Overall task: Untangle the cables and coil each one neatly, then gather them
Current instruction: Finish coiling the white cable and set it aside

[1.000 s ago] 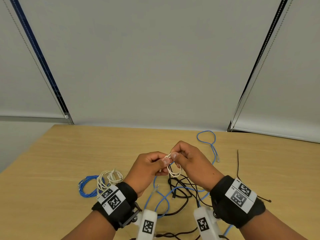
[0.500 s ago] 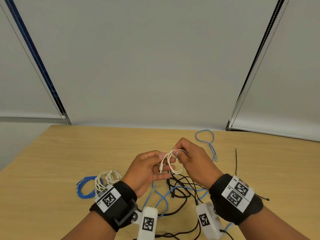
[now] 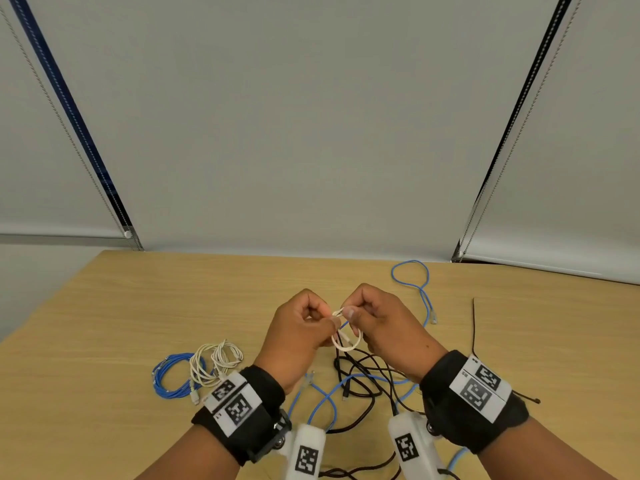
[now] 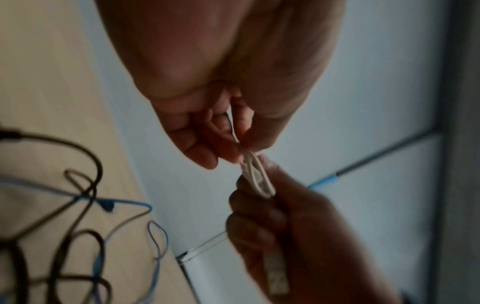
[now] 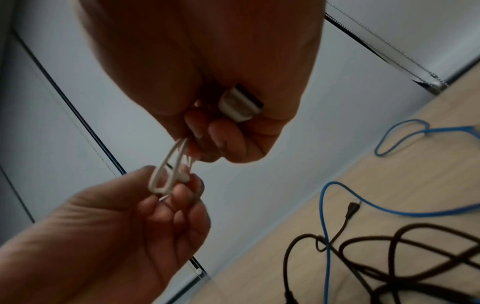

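Here both hands (image 3: 341, 323) pinch a white cable (image 3: 346, 342) (small coil).

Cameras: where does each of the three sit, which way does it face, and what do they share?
Head: worn on the head, looking forward and down over the table; both forearms, left hand and right hand show.
Left wrist: looks along the left hand's fingers; the right hand enters from below.
Right wrist: looks along the right hand's fingers; the left hand enters from lower left.
Shared: all three show the white cable pinched between both hands.
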A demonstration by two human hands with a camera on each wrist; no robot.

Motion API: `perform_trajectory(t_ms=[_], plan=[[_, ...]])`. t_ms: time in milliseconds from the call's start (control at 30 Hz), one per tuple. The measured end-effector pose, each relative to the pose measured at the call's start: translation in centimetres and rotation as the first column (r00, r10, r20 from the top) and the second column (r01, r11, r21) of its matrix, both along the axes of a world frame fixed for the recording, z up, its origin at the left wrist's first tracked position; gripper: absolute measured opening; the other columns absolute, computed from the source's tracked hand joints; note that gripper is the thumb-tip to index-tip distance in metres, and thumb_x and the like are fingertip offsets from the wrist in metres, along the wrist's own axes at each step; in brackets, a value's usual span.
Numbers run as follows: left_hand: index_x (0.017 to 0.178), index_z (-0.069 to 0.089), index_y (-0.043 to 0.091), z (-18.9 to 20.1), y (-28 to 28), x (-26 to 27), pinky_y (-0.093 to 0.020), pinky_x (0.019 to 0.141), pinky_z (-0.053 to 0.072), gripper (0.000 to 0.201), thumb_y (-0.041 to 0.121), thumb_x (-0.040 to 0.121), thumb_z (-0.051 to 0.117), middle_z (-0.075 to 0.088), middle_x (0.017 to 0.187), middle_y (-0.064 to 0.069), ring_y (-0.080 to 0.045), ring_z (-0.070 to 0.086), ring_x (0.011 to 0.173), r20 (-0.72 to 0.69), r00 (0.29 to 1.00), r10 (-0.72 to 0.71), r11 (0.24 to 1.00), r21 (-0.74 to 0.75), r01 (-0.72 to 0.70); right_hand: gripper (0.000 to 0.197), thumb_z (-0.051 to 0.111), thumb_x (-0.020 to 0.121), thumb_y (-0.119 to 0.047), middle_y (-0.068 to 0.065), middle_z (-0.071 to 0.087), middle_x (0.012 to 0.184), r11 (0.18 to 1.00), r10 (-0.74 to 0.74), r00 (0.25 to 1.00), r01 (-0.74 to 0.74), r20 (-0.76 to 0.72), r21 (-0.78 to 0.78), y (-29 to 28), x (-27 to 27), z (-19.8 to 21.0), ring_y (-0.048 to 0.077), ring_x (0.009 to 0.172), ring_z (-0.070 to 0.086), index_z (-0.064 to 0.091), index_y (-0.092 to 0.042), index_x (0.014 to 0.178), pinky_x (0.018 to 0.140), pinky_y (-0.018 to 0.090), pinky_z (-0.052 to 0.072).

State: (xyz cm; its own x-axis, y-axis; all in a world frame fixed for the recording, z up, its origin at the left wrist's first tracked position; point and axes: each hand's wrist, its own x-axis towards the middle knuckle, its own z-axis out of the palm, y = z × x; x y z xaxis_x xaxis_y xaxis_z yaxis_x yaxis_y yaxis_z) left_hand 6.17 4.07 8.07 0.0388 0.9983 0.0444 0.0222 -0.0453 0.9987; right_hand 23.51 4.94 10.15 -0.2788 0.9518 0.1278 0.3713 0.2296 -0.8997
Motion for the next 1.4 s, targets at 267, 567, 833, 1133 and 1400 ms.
perform_trajectory(t_ms=[267, 567, 833, 1133, 1400], plan=[[0.085, 0.056, 0.032, -0.9, -0.2, 0.5, -0.018, 0.06, 0.048, 0.029, 0.003, 0.086, 0.061, 0.067, 0.082, 0.012, 0.0, 0.058, 0.069, -0.439, 0.898, -0.02, 0.979, 0.173, 0.106, 0.01, 0.057, 0.099, -0.007, -0.02, 0.062, 0.061, 0.993, 0.092, 0.994, -0.095, -0.053, -0.072, -0.4, -0.5, -0.1, -0.008, 0.05, 0.054, 0.063, -0.008, 0.091, 0.046, 0.005, 0.038], [0.095, 0.06, 0.022, -0.6, 0.2, -0.4, -0.014, 0.061, 0.044, 0.021, 0.001, 0.094, 0.056, 0.071, 0.079, 0.012, 0.001, 0.06, 0.067, -0.327, 0.928, -0.181, 0.963, 0.13, 0.234, 0.01, 0.055, 0.1, -0.006, -0.005, 0.062, 0.065, 0.978, 0.107, 0.98, -0.134, -0.165, -0.162, -0.5, -0.4, 0.9, 0.0, 0.04, 0.044, 0.06, -0.006, 0.092, 0.042, 0.01, 0.034], [0.082, 0.072, 0.016, 0.4, 0.6, -1.3, -0.02, 0.051, 0.043, 0.013, 0.013, 0.094, 0.069, 0.073, 0.077, -0.007, -0.01, 0.061, 0.062, -0.037, 0.964, -0.265, 0.962, -0.077, 0.261, 0.01, 0.062, 0.098, -0.014, 0.002, 0.064, 0.066, 0.958, 0.115, 0.976, -0.158, -0.185, -0.24, 0.3, 1.0, 1.2, 0.01, 0.046, 0.045, 0.058, -0.005, 0.1, 0.041, 0.021, 0.033], [0.082, 0.062, 0.013, 0.1, -0.1, 0.2, -0.034, 0.067, 0.052, 0.018, 0.01, 0.099, 0.059, 0.077, 0.107, -0.014, -0.024, 0.067, 0.08, 0.295, 0.954, -0.05, 0.982, -0.161, 0.101, 0.008, 0.063, 0.096, -0.011, 0.013, 0.068, 0.079, 0.886, -0.016, 0.932, -0.154, -0.361, -0.437, -0.3, 0.7, -1.7, 0.017, 0.056, 0.058, 0.062, -0.004, 0.1, 0.046, 0.026, 0.048], [0.082, 0.066, 0.012, -0.6, 0.3, 0.4, -0.02, 0.062, 0.053, 0.014, 0.008, 0.096, 0.064, 0.078, 0.085, -0.003, -0.005, 0.067, 0.07, 0.086, 0.98, 0.178, 0.983, -0.065, -0.173, 0.017, 0.064, 0.094, -0.023, -0.005, 0.066, 0.09, 0.974, -0.216, 0.976, 0.214, 0.024, 0.072, -0.5, 0.1, -0.8, 0.008, 0.086, 0.062, 0.071, -0.032, 0.082, 0.08, 0.027, 0.051]])
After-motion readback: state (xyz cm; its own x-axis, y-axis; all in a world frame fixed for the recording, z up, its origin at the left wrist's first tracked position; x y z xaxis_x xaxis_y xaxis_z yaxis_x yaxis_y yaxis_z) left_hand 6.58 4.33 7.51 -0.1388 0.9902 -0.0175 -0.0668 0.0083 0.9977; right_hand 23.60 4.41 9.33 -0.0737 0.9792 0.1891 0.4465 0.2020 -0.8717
